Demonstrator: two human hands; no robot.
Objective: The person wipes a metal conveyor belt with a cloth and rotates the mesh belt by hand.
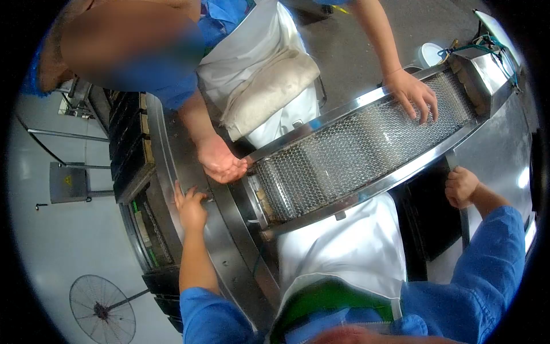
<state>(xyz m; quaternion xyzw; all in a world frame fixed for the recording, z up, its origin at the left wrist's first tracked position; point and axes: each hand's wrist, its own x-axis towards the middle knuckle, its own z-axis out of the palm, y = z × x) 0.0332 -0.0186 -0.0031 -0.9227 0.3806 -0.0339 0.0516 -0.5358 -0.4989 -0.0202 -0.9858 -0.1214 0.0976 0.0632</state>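
Note:
My left hand rests on the steel ledge beside the machine at the left, fingers spread and holding nothing. At the right, my right hand is closed round a grey metal bar below the conveyor's near rail. Between my arms runs a slanting wire-mesh conveyor belt in a shiny metal frame, with only mesh showing on it. A co-worker stands across from me. One of that person's hands touches the mesh; the other hand is curled at the belt's left end, its contents hidden.
A folded beige cloth lies against the co-worker's white apron. Dark machine panels line the left, with a round fan beyond. At the far right stand a metal housing with cords and a white bucket.

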